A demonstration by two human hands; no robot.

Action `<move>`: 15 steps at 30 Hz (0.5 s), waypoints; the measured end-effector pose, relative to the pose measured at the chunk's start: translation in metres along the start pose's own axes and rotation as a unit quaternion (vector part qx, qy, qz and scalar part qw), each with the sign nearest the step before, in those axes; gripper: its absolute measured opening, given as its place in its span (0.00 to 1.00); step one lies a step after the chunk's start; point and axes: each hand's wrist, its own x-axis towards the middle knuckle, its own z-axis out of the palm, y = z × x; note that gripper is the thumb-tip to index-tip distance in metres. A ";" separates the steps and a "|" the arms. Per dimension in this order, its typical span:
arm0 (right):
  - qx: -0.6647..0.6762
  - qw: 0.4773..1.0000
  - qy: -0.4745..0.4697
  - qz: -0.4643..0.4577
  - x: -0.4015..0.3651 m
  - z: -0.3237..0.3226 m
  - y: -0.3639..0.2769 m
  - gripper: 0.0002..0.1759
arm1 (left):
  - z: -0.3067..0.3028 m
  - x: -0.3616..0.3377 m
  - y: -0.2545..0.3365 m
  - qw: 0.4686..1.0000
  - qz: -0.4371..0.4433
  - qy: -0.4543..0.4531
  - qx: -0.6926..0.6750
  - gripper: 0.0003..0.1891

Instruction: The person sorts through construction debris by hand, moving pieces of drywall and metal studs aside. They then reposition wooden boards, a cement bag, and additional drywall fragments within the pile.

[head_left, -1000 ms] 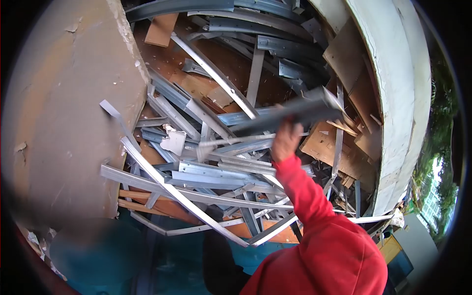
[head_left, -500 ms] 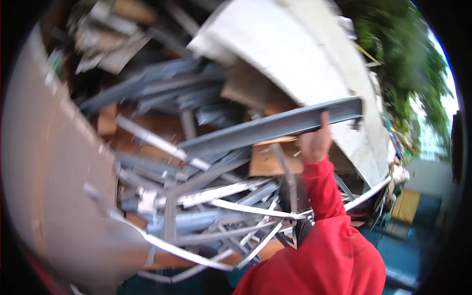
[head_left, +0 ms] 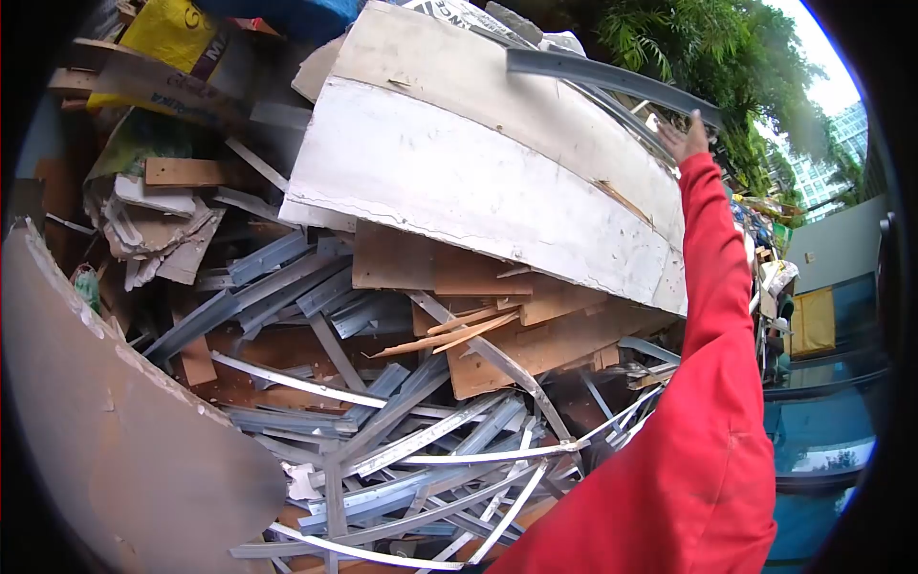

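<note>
My right hand (head_left: 684, 141), in a red sleeve, is raised at the upper right with its fingers apart. Just above it is a long grey metal channel (head_left: 612, 73), whose right end lies close to my fingertips; whether they touch is unclear. Beneath the channel's right part, another metal strip (head_left: 626, 117) runs along the upper edge of a large white panel (head_left: 459, 182). My left hand is out of view.
Tangled metal profiles (head_left: 411, 478) fill the lower middle. Broken brown boards (head_left: 545, 340) lie under the white panel. A large beige panel (head_left: 124, 421) curves along the left. A yellow sack (head_left: 172, 38) is at the upper left, leafy branches (head_left: 708, 48) at the upper right.
My right hand and the grey channel have moved up and to the right, from over the pile to the white panel's upper edge. My grip on the channel has opened. The view has shifted.
</note>
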 end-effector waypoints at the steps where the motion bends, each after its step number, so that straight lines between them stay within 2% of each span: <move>1: -0.060 0.996 -0.042 0.053 0.017 -0.031 0.032 0.47 | 0.004 0.000 0.000 1.000 0.003 0.006 -0.001 0.29; 2: -0.119 0.983 -0.088 0.106 0.026 -0.054 0.060 0.47 | 0.007 -0.003 -0.002 1.000 0.004 0.010 0.001 0.28; 3: -0.230 0.969 -0.089 0.006 -0.030 -0.053 0.096 0.44 | 0.006 -0.003 -0.003 0.996 -0.001 0.085 0.013 0.28; 4: -0.374 0.922 -0.090 -0.047 0.000 -0.083 0.160 0.39 | 0.003 0.000 0.001 0.987 -0.004 0.161 0.025 0.28; 5: -0.470 0.867 -0.068 -0.150 -0.053 -0.081 0.199 0.42 | 0.000 0.002 0.006 0.971 -0.005 0.237 0.034 0.28; 6: -0.502 0.841 -0.107 -0.173 -0.117 -0.064 0.216 0.44 | -0.006 0.001 0.009 0.972 0.006 0.230 0.040 0.27; 7: -0.538 0.782 -0.103 -0.298 -0.134 -0.069 0.260 0.44 | -0.015 -0.002 0.008 0.974 0.021 0.222 0.047 0.27; 8: -0.552 0.765 -0.115 -0.310 -0.183 -0.049 0.260 0.43 | -0.020 -0.002 0.007 0.975 0.036 0.214 0.056 0.27; 9: -0.555 0.752 -0.120 -0.334 -0.216 -0.034 0.265 0.41 | -0.015 0.003 0.009 0.964 0.032 0.257 0.061 0.26; 11: -0.506 0.756 -0.182 -0.372 -0.269 -0.006 0.266 0.39 | 0.000 0.009 0.003 0.940 0.036 0.328 0.088 0.26; 12: -0.478 0.759 -0.221 -0.383 -0.298 0.004 0.267 0.38 | -0.002 0.011 0.000 0.943 0.035 0.319 0.087 0.26; 14: -0.415 0.712 -0.353 -0.443 -0.346 0.025 0.266 0.31 | -0.003 0.010 0.006 0.951 0.022 0.295 0.090 0.26; 15: -0.391 0.691 -0.433 -0.426 -0.366 0.035 0.266 0.29 | 0.001 0.011 0.003 0.942 0.035 0.321 0.089 0.26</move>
